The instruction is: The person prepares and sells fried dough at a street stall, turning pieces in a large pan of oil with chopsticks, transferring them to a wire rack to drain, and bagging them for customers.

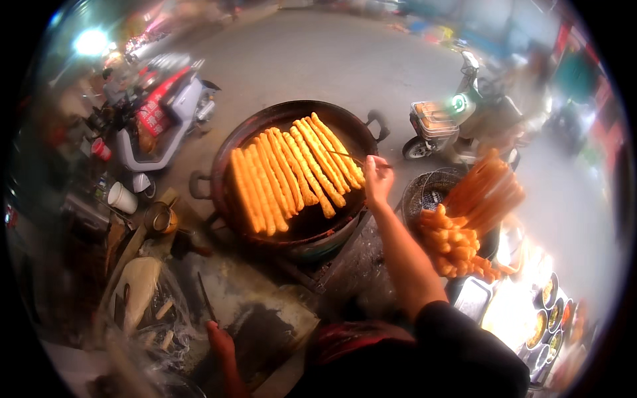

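Note:
Golden fried dough sticks (283, 174) lie side by side in a row across a wide, dark frying pan (293, 107) with loop handles. My right hand (377, 180) is at the pan's right rim, holding thin sticks that look like long chopsticks (346, 155). Their far ends reach over the dough sticks at the right of the row; whether they touch is unclear. Low on the left, my left hand (221, 341) grips a thin, dark rod-like tool (206, 297), pointing up and away above a stained work surface (278, 303). Its exact kind cannot be made out.
Right of the pan, a wire basket (413, 191) stands by a heap of fried dough sticks (450, 236). Pale dough (142, 281) and plastic wrap (174, 318) lie at left. Bowls of food (536, 328) stand lower right. Two scooters (184, 112) (470, 107) are beyond.

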{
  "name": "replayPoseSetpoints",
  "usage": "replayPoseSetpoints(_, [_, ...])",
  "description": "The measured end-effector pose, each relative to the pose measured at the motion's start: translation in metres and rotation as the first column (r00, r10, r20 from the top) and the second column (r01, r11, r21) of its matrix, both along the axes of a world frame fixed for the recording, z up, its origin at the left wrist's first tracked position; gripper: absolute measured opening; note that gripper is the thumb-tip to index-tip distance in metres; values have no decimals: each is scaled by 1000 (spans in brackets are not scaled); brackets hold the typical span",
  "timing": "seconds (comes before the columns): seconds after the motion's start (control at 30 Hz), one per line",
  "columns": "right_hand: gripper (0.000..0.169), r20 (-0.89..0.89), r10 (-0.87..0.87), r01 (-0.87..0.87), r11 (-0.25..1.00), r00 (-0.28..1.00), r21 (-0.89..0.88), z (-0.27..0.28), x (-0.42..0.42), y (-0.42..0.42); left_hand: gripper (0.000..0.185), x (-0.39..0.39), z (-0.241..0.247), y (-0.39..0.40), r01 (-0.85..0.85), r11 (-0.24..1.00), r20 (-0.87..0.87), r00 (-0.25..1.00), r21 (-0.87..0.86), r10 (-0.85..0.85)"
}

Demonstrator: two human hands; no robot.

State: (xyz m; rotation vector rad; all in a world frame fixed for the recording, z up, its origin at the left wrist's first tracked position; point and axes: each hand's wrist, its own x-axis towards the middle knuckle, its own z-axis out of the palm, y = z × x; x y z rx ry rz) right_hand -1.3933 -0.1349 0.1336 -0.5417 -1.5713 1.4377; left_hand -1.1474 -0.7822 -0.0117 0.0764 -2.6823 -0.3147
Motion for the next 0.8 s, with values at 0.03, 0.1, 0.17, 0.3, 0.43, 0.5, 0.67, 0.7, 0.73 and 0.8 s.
replayPoseSetpoints(0.03, [18, -18, 14, -15, 998, 1000, -67, -3, -1, 7, 23, -6, 11, 7, -57, 935, 124, 992, 351, 14])
replayPoseSetpoints(0.1, [20, 25, 28, -27, 999, 999, -23, 3, 2, 11, 23, -17, 48, 25, -262, 465, 339, 937, 845, -88])
replayPoseSetpoints(0.17, [20, 68, 94, -98, 993, 993, 62, 11, 11, 9, 21, -24, 87, 50, -192, 253, 234, 961, 948, -145])
replayPoseSetpoints(0.3, [13, 209, 29, -159, 757, 977, 634, 6, 2, 18, 21, -52, 166, 96, -135, 22, 137, 968, 991, -209])
replayPoseSetpoints(0.43, [9, 339, 206, -394, 377, 918, 838, 49, 14, -24, 24, -85, 216, 112, 15, -63, -39, 919, 998, -393])
replayPoseSetpoints(0.5, [11, 416, 226, -467, 265, 881, 844, 53, 21, -20, 25, -104, 250, 145, 63, -159, -136, 850, 985, -509])
replayPoseSetpoints(0.67, [14, 506, 237, -537, 90, 830, 839, 59, 28, -22, 18, -142, 296, 209, 150, -143, -207, 683, 978, -700])
replayPoseSetpoints(0.7, [13, 518, 221, -545, 87, 827, 834, 60, 29, -20, 17, -149, 298, 224, 201, -59, -181, 667, 978, -723])
replayPoseSetpoints(0.73, [12, 527, 217, -553, 81, 822, 829, 63, 28, -21, 17, -157, 295, 235, 229, -30, -179, 668, 973, -722])
replayPoseSetpoints(0.8, [10, 529, 217, -556, 90, 820, 826, 66, 29, -22, 18, -181, 278, 264, 282, 29, -174, 666, 959, -726])
